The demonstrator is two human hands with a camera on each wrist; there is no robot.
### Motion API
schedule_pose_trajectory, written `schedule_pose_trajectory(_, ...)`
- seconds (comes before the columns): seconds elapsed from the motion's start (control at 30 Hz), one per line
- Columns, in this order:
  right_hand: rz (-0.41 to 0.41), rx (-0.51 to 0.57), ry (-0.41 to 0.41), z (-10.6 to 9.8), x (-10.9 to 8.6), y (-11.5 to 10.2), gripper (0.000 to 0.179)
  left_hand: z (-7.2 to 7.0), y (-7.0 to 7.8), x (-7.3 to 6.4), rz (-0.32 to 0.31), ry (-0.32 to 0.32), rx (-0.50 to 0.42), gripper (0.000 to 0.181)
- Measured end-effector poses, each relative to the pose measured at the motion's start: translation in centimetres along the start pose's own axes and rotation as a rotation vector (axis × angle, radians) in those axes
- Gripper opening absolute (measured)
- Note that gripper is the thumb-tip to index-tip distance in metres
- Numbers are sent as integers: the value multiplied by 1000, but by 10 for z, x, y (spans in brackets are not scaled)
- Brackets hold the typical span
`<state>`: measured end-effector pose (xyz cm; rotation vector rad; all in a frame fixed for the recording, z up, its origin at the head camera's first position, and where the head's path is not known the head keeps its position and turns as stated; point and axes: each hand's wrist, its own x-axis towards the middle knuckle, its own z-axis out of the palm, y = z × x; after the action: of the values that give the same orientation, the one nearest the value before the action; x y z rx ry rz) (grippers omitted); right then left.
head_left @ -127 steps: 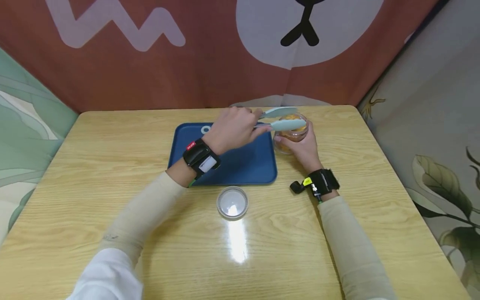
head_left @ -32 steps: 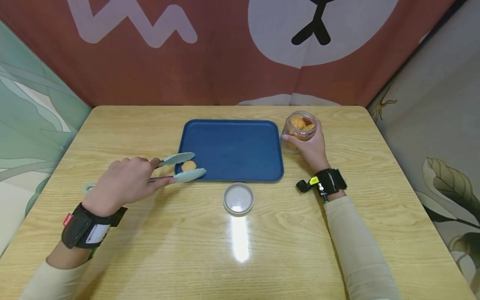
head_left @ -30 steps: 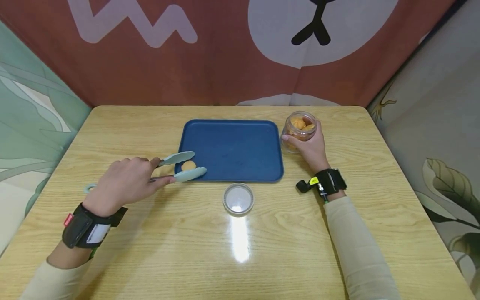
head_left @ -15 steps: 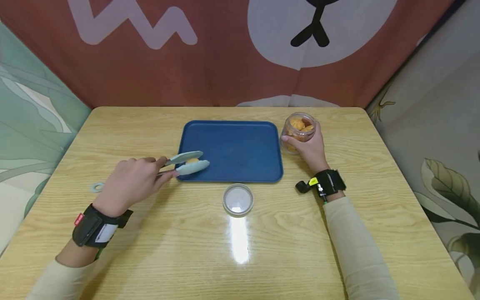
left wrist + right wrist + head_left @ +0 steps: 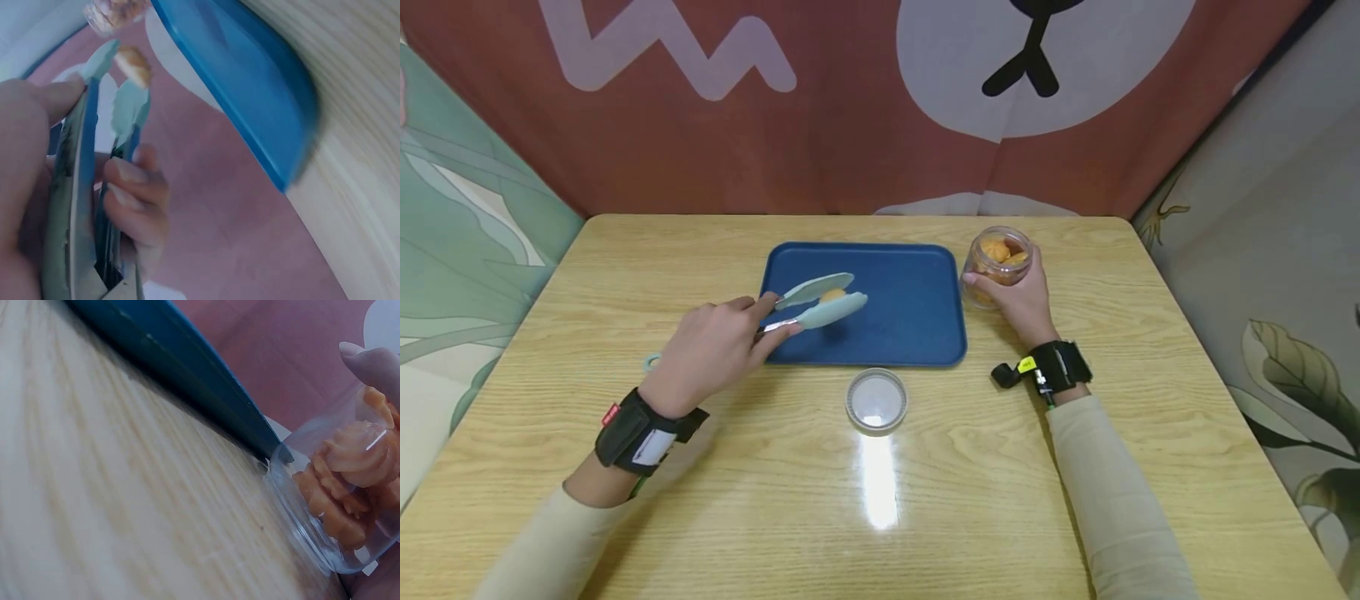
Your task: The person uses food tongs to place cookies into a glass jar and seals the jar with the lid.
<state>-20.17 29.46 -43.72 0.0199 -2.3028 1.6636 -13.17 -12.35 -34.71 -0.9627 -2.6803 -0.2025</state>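
Note:
My left hand (image 5: 711, 350) holds a pair of tongs (image 5: 833, 311) with pale blue-green tips. Between those tips sits a small golden cookie (image 5: 832, 295), raised over the blue tray (image 5: 910, 325); the left wrist view also shows this cookie (image 5: 134, 65) between the tips. The right hand (image 5: 1026, 300) grips a clear jar (image 5: 976, 267) from its right side, thumb across the front. Several swirled orange-brown cookies (image 5: 356, 453) fill part of the jar, whose mouth has no lid on it. The jar stands on the table beside the tray's right edge.
A round clear lid (image 5: 876, 402) lies flat on the wooden table (image 5: 970, 483), just in front of the tray. A reddish-brown printed cloth (image 5: 820, 150) hangs behind the table's far edge. Patterned panels flank both sides.
From over the jar, the left hand went to the tray's front left corner with the tongs and cookie. Since then it has lifted them right and back, over the tray. The right hand stays on the jar.

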Motion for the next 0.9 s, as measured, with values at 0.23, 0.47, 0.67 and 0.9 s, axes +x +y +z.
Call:
schedule_pose_trajectory(0.23, 9, -1, 6, 1, -1, 0, 89, 10, 20, 33, 51, 57, -70, 59)
schedule_pose_trajectory(0.47, 17, 6, -6, 2, 1, 2, 91, 14, 37, 64, 91, 83, -102, 56)
schedule_pose_trajectory(0.67, 1, -5, 3, 0, 2, 2, 89, 16, 52, 97, 97, 88, -110, 58)
schedule_pose_trajectory(0.9, -11, 40, -1, 1, -1, -7, 86, 23, 68, 132, 114, 47, -106, 64)
